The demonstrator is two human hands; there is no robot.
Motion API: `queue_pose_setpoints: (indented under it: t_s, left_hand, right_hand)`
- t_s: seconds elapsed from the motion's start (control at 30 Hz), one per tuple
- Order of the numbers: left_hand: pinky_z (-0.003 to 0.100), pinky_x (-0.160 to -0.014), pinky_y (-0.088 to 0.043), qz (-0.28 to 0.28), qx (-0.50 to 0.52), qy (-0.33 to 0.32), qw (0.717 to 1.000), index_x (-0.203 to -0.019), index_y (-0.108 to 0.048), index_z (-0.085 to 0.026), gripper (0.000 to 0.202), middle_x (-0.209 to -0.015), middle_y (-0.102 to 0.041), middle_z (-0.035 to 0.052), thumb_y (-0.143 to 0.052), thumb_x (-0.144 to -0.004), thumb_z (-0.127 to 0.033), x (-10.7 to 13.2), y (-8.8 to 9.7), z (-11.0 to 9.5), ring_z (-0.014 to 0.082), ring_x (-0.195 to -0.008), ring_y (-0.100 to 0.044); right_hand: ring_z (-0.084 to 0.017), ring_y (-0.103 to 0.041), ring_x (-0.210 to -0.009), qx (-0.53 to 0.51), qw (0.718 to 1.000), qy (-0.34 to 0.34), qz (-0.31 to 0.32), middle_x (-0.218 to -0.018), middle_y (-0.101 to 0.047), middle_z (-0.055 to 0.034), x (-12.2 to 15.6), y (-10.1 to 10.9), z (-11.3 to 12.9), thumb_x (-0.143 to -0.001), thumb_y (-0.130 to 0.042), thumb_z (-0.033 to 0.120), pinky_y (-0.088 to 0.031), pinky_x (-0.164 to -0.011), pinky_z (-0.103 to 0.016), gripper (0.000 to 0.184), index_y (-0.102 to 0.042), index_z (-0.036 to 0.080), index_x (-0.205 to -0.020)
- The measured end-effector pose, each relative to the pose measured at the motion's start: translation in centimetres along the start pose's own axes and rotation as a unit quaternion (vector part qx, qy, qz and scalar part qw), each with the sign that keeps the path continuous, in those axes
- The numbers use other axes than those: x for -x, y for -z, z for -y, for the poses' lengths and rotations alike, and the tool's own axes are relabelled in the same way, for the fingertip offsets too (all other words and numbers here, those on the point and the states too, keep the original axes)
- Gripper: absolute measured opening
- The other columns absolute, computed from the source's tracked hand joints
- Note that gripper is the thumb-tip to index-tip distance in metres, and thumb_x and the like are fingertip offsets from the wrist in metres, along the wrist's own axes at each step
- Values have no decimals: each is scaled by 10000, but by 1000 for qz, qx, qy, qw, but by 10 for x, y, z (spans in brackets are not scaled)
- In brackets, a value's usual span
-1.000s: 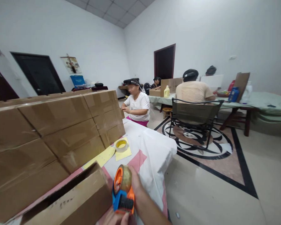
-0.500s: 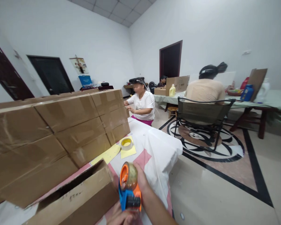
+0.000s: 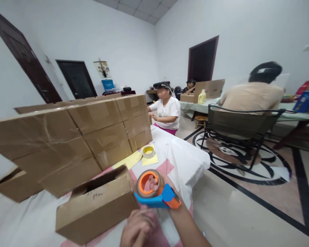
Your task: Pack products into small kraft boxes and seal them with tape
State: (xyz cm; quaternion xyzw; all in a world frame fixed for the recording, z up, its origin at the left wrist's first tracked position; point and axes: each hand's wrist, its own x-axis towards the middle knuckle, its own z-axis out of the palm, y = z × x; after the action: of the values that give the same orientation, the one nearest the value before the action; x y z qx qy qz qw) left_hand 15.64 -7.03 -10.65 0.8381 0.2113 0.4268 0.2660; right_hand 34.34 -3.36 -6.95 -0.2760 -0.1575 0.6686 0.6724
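Fingers of my right hand curl through a blue-and-orange plastic tape dispenser; slackening could drop it; left hand half-curled, contents unclear.

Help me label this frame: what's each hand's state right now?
Left hand: fingers curled but blurred; whether it holds anything can't be told.
Right hand: closed, holding the blue-and-orange tape dispenser.

A yellow bottle stands on a table near a stool.
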Motion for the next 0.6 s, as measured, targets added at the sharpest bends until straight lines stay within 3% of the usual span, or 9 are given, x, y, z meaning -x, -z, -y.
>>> queue_pose_setpoints:
  t_s: [0.07, 0.13, 0.23, 0.33, 0.43, 0.53, 0.6]
  left_hand:
    - [364, -816, -596, -81, 35, 102, 991, -671, -702, -205, 515, -708, -732, 84, -477, -966, -562, 11, 11, 1, 251, -835, -731]
    - [336, -765, -595, -134, 55, 202, 968, -754, -714, -188, 453, -732, -734, 82, -547, -930, -571, 22, 22, 0, 243, -800, -723]
    - [314, -710, -585, -128, 97, 287, 944, -1015, -704, -164, 445, -740, -742, 64, -602, -896, -581, 29, 33, -7, 208, -684, -702]
    - [318, -693, -568, -120, 127, 313, 933, -1160, -637, -151, 518, -752, -750, 53, -615, -885, -589, 21, 38, -18, 186, -613, -679]
    - [318, -751, -538, -158, 127, 320, 925, -1302, -511, -164, 566, -719, -744, 11, -642, -889, -528, 9, 36, -33, 166, -612, -671]
    - [307, -726, -507, -205, 151, 328, 910, -1243, -455, -187, 486, -705, -740, -4, -640, -897, -473, -1, 36, -48, 157, -610, -660]
    - [304, -704, -497, -221, 168, 332, 902, -1160, -443, -207, 423, -707, -742, -5, -651, -892, -460, -5, 39, -54, 154, -590, -648]
  right_hand:
    - [-144, -564, -451, 12, 999, 20, -32, -559, -610, -23, -2, 5, 14, -985, -473, 497, -509, -498, -250, 422, -620, 161, -778]
    - [-162, -610, -501, 88, 987, 111, -80, -620, -659, -44, -14, 11, 30, -982, -449, 571, -534, -531, -268, 477, -634, 158, -831]
    - [-157, -628, -537, 244, 935, 228, -115, -634, -667, -33, -47, 16, 49, -934, -574, 567, -518, -541, -244, 425, -629, 161, -823]
    - [-144, -646, -572, 309, 919, 223, -97, -648, -661, -21, -83, 17, 57, -900, -662, 466, -484, -555, -214, 333, -621, 153, -792]
    - [-155, -642, -563, 366, 904, 201, -91, -645, -657, -41, -103, 20, 60, -906, -641, 419, -458, -559, -233, 315, -625, 128, -788]
    - [-156, -602, -605, 418, 870, 219, -142, -643, -620, -6, -99, 30, 70, -785, -771, 352, -420, -584, -234, 275, -609, 136, -837]
    - [-153, -557, -655, 440, 839, 253, -195, -670, -565, 43, -87, 34, 78, -677, -850, 311, -395, -607, -230, 403, -586, 164, -945]
